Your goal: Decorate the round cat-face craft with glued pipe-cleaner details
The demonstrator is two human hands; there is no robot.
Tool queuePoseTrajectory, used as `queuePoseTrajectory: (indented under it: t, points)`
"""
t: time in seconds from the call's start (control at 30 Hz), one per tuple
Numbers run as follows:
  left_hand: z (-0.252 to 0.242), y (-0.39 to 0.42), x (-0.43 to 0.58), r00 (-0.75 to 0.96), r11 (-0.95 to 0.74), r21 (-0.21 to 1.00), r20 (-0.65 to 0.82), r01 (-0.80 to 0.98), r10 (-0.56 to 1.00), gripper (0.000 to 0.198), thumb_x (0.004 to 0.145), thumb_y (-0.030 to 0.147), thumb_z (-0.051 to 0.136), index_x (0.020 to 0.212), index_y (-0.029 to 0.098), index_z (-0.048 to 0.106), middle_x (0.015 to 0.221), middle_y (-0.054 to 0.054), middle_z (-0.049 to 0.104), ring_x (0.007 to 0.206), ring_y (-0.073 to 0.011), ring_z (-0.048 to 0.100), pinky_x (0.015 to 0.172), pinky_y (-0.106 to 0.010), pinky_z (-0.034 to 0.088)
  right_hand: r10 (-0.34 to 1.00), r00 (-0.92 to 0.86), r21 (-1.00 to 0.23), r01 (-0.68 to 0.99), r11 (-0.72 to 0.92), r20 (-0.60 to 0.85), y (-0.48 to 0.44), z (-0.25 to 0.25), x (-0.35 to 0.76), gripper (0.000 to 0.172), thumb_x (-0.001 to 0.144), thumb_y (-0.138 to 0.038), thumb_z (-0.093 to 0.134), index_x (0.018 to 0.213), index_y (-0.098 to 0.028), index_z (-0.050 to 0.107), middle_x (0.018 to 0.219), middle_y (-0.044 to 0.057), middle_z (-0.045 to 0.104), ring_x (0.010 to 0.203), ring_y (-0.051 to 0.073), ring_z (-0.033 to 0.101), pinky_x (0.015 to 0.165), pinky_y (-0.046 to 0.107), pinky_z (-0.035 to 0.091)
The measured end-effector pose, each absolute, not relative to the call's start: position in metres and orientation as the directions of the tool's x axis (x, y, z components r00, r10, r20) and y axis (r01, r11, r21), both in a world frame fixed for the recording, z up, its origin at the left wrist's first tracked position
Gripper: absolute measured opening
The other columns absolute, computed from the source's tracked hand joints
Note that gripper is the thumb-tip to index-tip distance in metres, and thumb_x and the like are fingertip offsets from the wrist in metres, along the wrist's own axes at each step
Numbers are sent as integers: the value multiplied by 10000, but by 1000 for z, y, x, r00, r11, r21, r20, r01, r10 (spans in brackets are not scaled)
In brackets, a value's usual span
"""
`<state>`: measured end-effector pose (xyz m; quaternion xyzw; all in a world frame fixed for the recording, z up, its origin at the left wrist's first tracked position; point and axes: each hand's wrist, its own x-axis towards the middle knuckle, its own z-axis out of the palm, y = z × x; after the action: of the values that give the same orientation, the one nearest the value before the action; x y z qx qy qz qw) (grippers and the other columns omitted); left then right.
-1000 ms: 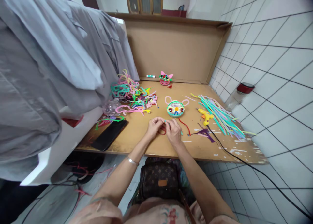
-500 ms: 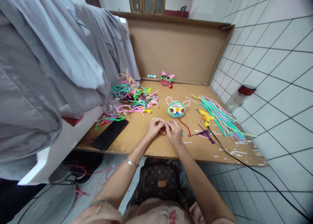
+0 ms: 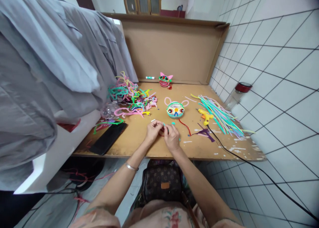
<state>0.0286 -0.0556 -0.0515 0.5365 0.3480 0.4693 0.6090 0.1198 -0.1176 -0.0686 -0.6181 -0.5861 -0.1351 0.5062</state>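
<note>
My left hand and my right hand meet low over the table's front part, fingers pinched together. Between the fingertips shows a small green pipe cleaner piece; its exact shape is hidden. Just beyond my right hand lies another green bit. A round animal head made of pipe cleaners, with pink loop ears and big eyes, sits behind the hands. From it a red cord runs to a purple tassel on the right. A reddish strand shows partly under the hands.
A yellow glue gun with a black cable lies right, beside straight pipe cleaners. Tangled pipe cleaners and a black phone lie left. A second animal head and a glue stick stand by the cardboard. A red-lidded jar is by the tiles.
The whole view has shifted slightly, so everything appears further left. My fingers have moved a little while staying pinched together. A green bit now shows beyond my right hand.
</note>
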Motion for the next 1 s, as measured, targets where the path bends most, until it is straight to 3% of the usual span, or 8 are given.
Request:
queuePoseTrajectory:
  t: [0.3, 0.47, 0.6, 0.77, 1.0]
  points:
    - [-61, -52, 30, 262, -69, 978, 121, -197, 958, 123, 604, 269, 628, 605, 159, 572, 526, 45, 552, 460, -70, 477, 480, -190, 407, 623, 282, -433, 895, 102, 730, -118, -69, 115, 279, 970, -222, 393, 870, -180, 650, 785, 61, 648, 704, 157, 580, 666, 264, 435]
    - [-56, -54, 27, 397, -33, 987, 95, -160, 913, 223, 666, 380, 642, 656, 167, 578, 567, 20, 587, 467, -93, 507, 464, -214, 427, 646, 246, -413, 903, 117, 722, -119, -63, 129, 293, 979, -242, 392, 862, -184, 654, 789, 59, 655, 719, 160, 573, 684, 273, 403]
    - [-53, -53, 25, 432, -97, 982, 158, -159, 888, 316, 698, 452, 636, 599, 161, 563, 501, 30, 519, 449, -70, 449, 438, -184, 373, 665, 197, -380, 914, 141, 721, -119, -60, 141, 287, 976, -230, 386, 902, -183, 659, 812, 57, 659, 767, 171, 566, 705, 294, 367]
    - [-50, -55, 23, 526, 11, 993, 53, -117, 849, 337, 676, 465, 687, 679, 145, 582, 618, -25, 654, 508, -119, 591, 514, -236, 491, 662, 175, -356, 923, 148, 729, -119, -61, 144, 262, 964, -214, 412, 899, -197, 665, 829, 38, 655, 835, 175, 550, 743, 312, 319]
    - [-50, -53, 26, 516, 31, 991, 41, -131, 856, 280, 586, 376, 732, 620, 147, 574, 520, -2, 625, 465, -117, 583, 492, -229, 495, 619, 139, -334, 918, 211, 773, -119, -60, 145, 230, 945, -206, 470, 888, -215, 693, 808, 27, 647, 814, 168, 553, 771, 319, 339]
